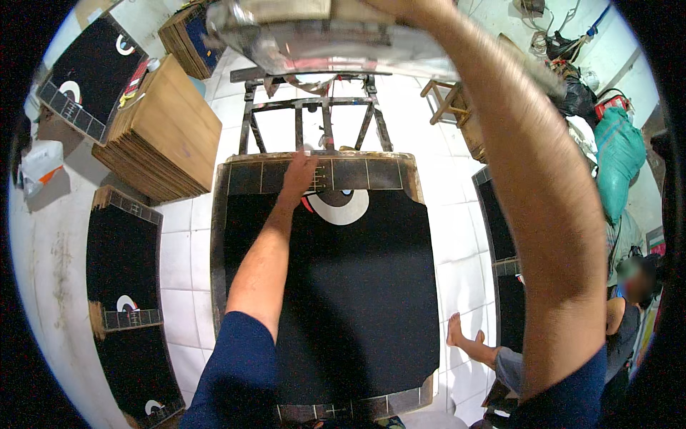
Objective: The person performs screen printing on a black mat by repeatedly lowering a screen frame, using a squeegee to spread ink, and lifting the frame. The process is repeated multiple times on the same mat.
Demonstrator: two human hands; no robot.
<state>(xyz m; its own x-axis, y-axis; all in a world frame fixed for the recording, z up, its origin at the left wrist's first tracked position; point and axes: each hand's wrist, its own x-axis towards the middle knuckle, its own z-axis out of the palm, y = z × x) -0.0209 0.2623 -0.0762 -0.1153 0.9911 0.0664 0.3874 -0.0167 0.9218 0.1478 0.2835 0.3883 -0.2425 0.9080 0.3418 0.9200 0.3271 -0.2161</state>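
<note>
Basically, two hands at a board. Left hand is at the far edge of the board, by the dark ruled strip; fingers reach forward, can't tell if they pinch anything. Right hand is cut off by the top of the view, at the blurred, see-through frame; grip can't be told. Black cloth lies on the board, below and between the arms, eye motif at its far end.

Risks, my judgement: the frame could drop on the left hand or cloth if the right hand's hold slips; the cloth could skew or crease if the left hand drags its far edge; a forearm could smear the motif if it's wet, which I can't tell.

Counts: one frame, one board in the middle, one metal stand beyond it. Black panels: one central, one on the board stack, two along the left, two at right partly behind the arm. One teal sack, one stool, one other person's foot.
</note>
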